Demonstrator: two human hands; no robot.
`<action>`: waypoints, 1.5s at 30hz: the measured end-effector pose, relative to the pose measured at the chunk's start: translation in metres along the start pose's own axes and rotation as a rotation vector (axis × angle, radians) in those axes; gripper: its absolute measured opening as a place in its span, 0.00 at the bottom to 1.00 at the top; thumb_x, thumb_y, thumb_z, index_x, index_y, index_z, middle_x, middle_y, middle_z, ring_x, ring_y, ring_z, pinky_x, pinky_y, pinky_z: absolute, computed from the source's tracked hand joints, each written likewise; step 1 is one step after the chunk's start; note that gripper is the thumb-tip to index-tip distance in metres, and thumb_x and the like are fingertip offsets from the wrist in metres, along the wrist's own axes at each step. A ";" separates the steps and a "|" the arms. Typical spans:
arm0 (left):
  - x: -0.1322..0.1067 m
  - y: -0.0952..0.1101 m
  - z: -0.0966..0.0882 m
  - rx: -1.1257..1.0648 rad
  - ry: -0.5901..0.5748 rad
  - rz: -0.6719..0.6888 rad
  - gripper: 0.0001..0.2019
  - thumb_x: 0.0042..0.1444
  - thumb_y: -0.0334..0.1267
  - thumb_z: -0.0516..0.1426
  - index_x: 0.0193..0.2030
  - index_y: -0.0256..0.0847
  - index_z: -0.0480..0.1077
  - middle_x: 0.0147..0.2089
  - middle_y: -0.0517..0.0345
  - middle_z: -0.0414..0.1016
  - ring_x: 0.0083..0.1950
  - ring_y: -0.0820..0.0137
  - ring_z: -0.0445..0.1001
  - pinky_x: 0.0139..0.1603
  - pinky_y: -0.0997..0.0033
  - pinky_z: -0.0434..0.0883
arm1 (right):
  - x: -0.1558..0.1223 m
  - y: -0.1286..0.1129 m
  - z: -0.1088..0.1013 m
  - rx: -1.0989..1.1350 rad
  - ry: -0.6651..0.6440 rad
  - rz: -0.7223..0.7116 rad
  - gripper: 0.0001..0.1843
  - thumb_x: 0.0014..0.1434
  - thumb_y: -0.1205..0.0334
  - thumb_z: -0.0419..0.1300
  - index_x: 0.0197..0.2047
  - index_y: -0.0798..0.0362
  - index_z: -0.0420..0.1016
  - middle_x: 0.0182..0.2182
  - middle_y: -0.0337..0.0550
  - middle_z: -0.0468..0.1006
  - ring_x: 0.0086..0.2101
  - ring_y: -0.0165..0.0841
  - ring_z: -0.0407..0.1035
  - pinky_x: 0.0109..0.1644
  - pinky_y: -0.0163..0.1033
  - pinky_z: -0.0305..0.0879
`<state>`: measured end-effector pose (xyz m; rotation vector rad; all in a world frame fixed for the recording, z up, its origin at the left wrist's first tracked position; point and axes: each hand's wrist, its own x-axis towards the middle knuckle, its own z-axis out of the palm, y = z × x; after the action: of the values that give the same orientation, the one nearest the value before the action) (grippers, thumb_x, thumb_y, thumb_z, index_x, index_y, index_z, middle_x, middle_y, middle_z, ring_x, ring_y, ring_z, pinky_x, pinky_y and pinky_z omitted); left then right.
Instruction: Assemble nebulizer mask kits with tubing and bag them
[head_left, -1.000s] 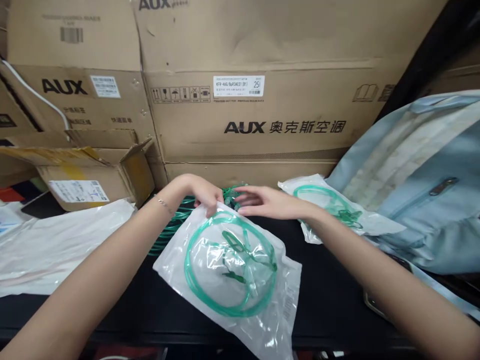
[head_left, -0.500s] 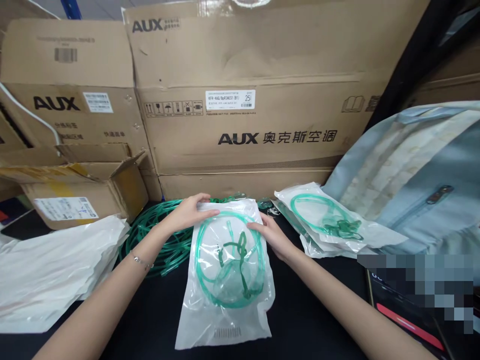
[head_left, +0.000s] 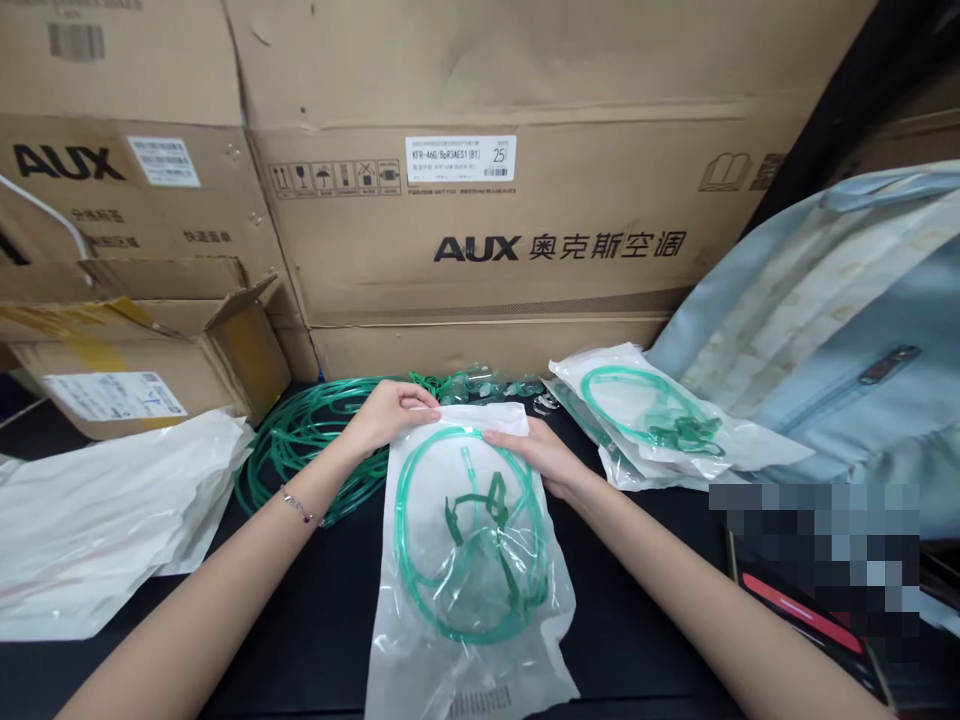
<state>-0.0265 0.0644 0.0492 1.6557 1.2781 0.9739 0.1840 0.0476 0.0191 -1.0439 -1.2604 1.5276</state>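
A clear plastic bag (head_left: 480, 640) with a green oxygen mask and its coiled tubing (head_left: 469, 535) inside lies flat on the black table in front of me. My left hand (head_left: 386, 412) pinches the bag's top left corner. My right hand (head_left: 536, 452) presses its fingers on the top right edge of the same bag. A pile of loose green tubing (head_left: 300, 440) lies just left of the bag, under my left wrist.
Two or three more bagged masks (head_left: 660, 420) lie stacked at the right. A light blue backpack (head_left: 840, 340) leans behind them. Empty plastic bags (head_left: 97, 510) lie at the left, beside an open carton (head_left: 142, 350). Large AUX cartons (head_left: 525, 220) wall the back.
The bag was turned from a slant to lie straight and drawn nearer to me. Both hands shifted to its top edge, the right hand from reaching across to pressing on the right corner.
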 end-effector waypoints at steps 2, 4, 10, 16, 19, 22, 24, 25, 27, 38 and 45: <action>0.000 0.000 0.002 -0.026 0.063 0.004 0.09 0.36 0.36 0.65 0.25 0.36 0.72 0.23 0.59 0.75 0.25 0.73 0.70 0.25 0.77 0.64 | -0.001 0.000 0.003 0.063 0.031 0.009 0.20 0.37 0.64 0.69 0.37 0.55 0.77 0.40 0.46 0.79 0.38 0.38 0.74 0.45 0.42 0.68; 0.000 0.000 0.003 -0.069 0.137 0.003 0.14 0.34 0.36 0.66 0.30 0.37 0.71 0.26 0.60 0.75 0.26 0.74 0.70 0.26 0.78 0.65 | -0.002 -0.003 0.006 0.127 0.066 0.013 0.20 0.35 0.66 0.69 0.36 0.55 0.77 0.38 0.45 0.80 0.36 0.38 0.74 0.43 0.41 0.69; -0.010 0.008 0.006 -0.432 0.090 -0.233 0.24 0.35 0.43 0.67 0.40 0.34 0.71 0.34 0.50 0.77 0.28 0.70 0.74 0.29 0.72 0.72 | -0.003 -0.012 0.005 0.199 0.186 -0.029 0.18 0.33 0.69 0.69 0.33 0.57 0.76 0.31 0.45 0.81 0.31 0.37 0.74 0.36 0.38 0.70; -0.017 0.011 0.015 -0.597 -0.063 -0.301 0.18 0.35 0.40 0.67 0.33 0.32 0.76 0.33 0.46 0.79 0.30 0.65 0.76 0.31 0.70 0.74 | 0.001 -0.013 0.005 0.214 0.229 -0.056 0.20 0.32 0.71 0.69 0.34 0.58 0.75 0.30 0.44 0.81 0.30 0.36 0.74 0.35 0.37 0.70; -0.016 0.008 0.021 -0.604 0.025 -0.276 0.17 0.33 0.38 0.68 0.32 0.32 0.75 0.31 0.49 0.79 0.28 0.67 0.76 0.31 0.71 0.73 | 0.002 -0.012 0.007 0.235 0.220 -0.049 0.20 0.34 0.70 0.68 0.35 0.57 0.75 0.32 0.45 0.81 0.31 0.36 0.74 0.36 0.38 0.70; -0.013 0.000 0.026 -0.591 0.116 -0.227 0.17 0.33 0.39 0.68 0.31 0.32 0.74 0.30 0.51 0.79 0.28 0.68 0.75 0.30 0.71 0.72 | 0.004 -0.010 0.006 0.249 0.220 -0.023 0.16 0.39 0.67 0.68 0.35 0.57 0.75 0.31 0.45 0.81 0.29 0.35 0.74 0.34 0.37 0.70; -0.012 -0.005 0.028 -0.567 0.170 -0.191 0.19 0.32 0.40 0.68 0.32 0.32 0.74 0.31 0.51 0.79 0.29 0.68 0.75 0.31 0.70 0.72 | 0.005 -0.009 0.005 0.253 0.214 -0.001 0.13 0.41 0.66 0.67 0.33 0.58 0.76 0.30 0.47 0.81 0.28 0.35 0.74 0.32 0.37 0.70; -0.011 -0.008 0.028 -0.551 0.194 -0.173 0.19 0.32 0.40 0.68 0.33 0.32 0.74 0.32 0.51 0.79 0.30 0.67 0.75 0.32 0.70 0.72 | 0.006 -0.009 0.005 0.254 0.211 0.007 0.12 0.42 0.65 0.67 0.33 0.59 0.76 0.29 0.47 0.80 0.28 0.35 0.74 0.32 0.36 0.70; -0.010 -0.011 0.029 -0.512 0.225 -0.136 0.20 0.33 0.42 0.67 0.34 0.32 0.74 0.33 0.51 0.79 0.31 0.65 0.75 0.33 0.68 0.72 | 0.006 -0.010 0.004 0.258 0.214 0.011 0.10 0.44 0.64 0.66 0.32 0.58 0.76 0.28 0.46 0.80 0.27 0.33 0.74 0.31 0.35 0.70; -0.011 -0.001 0.006 0.444 0.406 0.465 0.16 0.44 0.40 0.61 0.42 0.41 0.71 0.43 0.52 0.70 0.48 0.60 0.66 0.51 0.59 0.61 | 0.008 -0.006 -0.007 0.190 0.227 -0.046 0.16 0.36 0.61 0.70 0.32 0.56 0.77 0.27 0.42 0.80 0.27 0.33 0.73 0.32 0.36 0.70; -0.011 0.011 0.000 0.213 0.087 0.262 0.02 0.44 0.35 0.59 0.25 0.40 0.72 0.31 0.57 0.74 0.36 0.67 0.69 0.40 0.72 0.62 | 0.006 -0.005 -0.002 0.128 0.181 -0.051 0.18 0.34 0.60 0.71 0.31 0.56 0.78 0.28 0.43 0.81 0.28 0.34 0.74 0.33 0.37 0.69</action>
<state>-0.0245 0.0519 0.0585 2.0023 1.2793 1.1059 0.1846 0.0541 0.0231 -1.0341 -1.0436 1.4216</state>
